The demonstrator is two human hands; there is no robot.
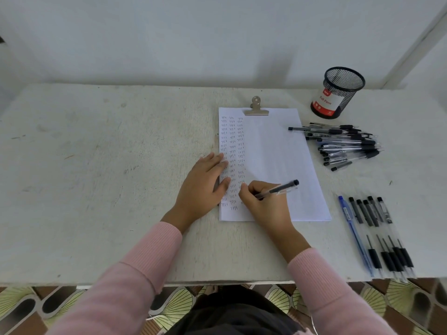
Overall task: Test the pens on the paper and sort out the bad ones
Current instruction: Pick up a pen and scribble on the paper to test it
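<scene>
The right hand (263, 201) is gripping a pen (278, 189), writing low on the paper (278, 153); the left hand (205, 180) is lying flat, holding the sheet. Three columns are nearly filled, six pens (377, 235) are lying sorted, and a pile (348, 146) looks untested

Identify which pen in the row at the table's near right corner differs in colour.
The blue pen, leftmost in that row; the black pens beside it have black ends and grips.

Pen pile (348, 143) right of paper (278, 153), seemingly overlapping it.
</scene>
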